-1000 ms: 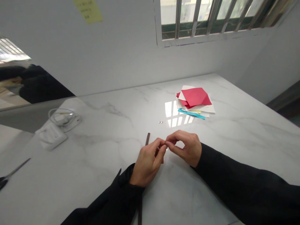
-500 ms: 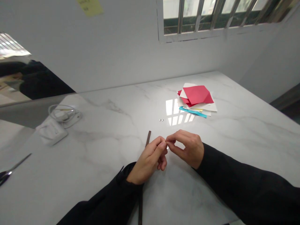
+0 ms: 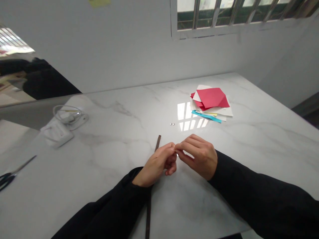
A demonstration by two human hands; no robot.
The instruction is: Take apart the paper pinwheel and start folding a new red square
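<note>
My left hand (image 3: pixel 159 164) and my right hand (image 3: pixel 198 154) meet fingertip to fingertip above the table, both closed in a pinch. Between the fingertips a tiny pale glint shows, too small to name. Beneath my left hand and wrist runs a long, thin dark brown strip (image 3: pixel 149 212), its far end poking out beyond the hand. Two small shiny round bits (image 3: pixel 172 124) lie side by side on the table, a little beyond my hands.
A stack of red, white, yellow and blue paper (image 3: pixel 211 98) lies at the back right. To the left are a white charger with a coiled cable (image 3: pixel 58 132) and dark-handled scissors (image 3: pixel 16 172). A wall with a barred window (image 3: pixel 211 33) borders the marbled table (image 3: pixel 112 179).
The view has tilted down slightly. My right fingers have closed in further over my left fingertips, and the pinch between the hands is tighter.
</note>
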